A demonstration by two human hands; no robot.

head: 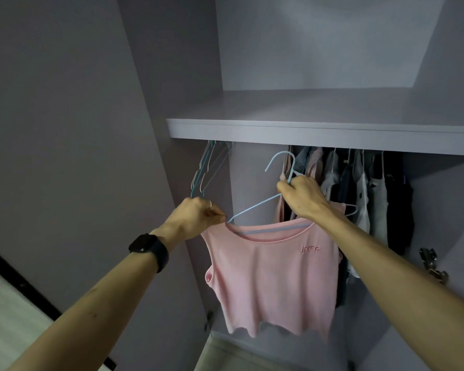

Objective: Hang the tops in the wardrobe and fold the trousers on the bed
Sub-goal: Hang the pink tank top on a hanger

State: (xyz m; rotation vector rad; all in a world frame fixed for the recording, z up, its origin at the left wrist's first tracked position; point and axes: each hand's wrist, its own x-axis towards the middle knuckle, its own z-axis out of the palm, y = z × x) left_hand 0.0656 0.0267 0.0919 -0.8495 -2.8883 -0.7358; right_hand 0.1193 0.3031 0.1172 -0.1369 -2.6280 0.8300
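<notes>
Holding blue hanger by neck, right hand fingers clamped, hook free for rail. Left hand pinches pink top shoulder, seating strap; top below wardrobe shelf.

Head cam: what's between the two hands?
In the head view, one bare sloped wire of the blue hanger spans from the left hand to the right hand; the pink top hangs just below it.
</notes>
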